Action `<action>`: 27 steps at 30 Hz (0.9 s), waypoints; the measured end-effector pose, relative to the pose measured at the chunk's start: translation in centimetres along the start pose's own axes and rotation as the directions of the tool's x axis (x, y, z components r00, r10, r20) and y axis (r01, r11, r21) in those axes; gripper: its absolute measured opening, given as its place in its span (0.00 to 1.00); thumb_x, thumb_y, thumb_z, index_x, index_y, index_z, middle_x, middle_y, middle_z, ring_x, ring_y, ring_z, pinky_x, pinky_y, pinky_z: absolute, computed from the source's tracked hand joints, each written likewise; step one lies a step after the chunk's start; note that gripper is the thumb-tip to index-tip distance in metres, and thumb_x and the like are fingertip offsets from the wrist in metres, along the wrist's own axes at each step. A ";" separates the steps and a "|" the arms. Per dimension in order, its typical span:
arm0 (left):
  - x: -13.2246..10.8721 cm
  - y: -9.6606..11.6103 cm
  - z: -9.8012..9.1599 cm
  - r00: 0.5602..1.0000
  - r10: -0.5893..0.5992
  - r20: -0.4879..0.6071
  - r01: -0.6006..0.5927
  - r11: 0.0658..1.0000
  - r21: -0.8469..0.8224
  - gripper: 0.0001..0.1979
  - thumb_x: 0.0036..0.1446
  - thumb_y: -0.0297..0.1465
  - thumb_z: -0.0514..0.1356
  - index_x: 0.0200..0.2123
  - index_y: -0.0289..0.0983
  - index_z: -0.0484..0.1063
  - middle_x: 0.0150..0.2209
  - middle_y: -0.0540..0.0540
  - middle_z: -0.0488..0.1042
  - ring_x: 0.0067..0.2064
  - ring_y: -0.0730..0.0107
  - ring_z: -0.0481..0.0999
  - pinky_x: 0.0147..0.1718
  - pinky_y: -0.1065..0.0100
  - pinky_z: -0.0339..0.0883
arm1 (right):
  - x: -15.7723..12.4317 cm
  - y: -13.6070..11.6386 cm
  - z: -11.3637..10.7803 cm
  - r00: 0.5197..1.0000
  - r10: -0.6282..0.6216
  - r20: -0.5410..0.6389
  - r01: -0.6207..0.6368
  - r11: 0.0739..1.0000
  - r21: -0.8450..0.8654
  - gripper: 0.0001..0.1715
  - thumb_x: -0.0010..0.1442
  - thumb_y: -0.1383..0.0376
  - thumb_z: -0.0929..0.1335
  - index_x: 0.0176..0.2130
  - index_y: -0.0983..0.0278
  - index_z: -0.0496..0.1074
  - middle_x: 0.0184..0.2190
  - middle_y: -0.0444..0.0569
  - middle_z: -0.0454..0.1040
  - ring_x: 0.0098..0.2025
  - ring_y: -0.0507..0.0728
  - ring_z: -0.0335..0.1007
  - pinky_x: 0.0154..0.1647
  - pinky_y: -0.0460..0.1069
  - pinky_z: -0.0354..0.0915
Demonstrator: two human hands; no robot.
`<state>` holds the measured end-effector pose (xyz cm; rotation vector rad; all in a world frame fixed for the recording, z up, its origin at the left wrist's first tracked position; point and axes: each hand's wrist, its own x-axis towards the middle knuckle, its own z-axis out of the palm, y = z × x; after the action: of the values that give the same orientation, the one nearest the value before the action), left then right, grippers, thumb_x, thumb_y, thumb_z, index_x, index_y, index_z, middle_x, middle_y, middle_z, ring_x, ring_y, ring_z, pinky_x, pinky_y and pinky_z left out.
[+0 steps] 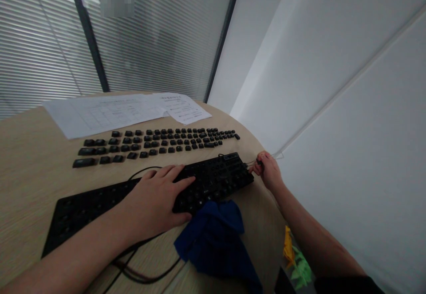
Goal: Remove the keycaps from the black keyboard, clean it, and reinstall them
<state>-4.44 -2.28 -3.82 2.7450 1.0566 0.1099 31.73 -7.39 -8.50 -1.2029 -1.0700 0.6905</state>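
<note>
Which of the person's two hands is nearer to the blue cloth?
Left. The left hand rests on the keyboard, its thumb right beside the blue cloth. The right hand is farther away, beyond the keyboard's right end.

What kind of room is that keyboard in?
Probably an office or meeting room, though only part of it shows. You can tell from the slatted blinds, the printed papers on the light table, and the black computer keyboard.
</note>
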 end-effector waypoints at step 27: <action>0.0 3.4 -2.1 0.969 -0.222 0.113 0.180 0.310 -0.934 0.19 0.47 0.43 0.68 0.40 0.39 0.82 0.26 0.51 0.77 0.23 0.71 0.69 0.23 0.70 0.63 | -9.0 -10.8 9.5 0.625 -0.510 0.591 0.776 0.491 -0.397 0.10 0.73 0.63 0.57 0.39 0.58 0.63 0.24 0.42 0.66 0.24 0.54 0.64 0.27 0.50 0.60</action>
<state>-2.54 -4.44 -1.10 1.4981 0.8876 0.5532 18.48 -14.39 -0.65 -1.0503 -2.1012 -0.0982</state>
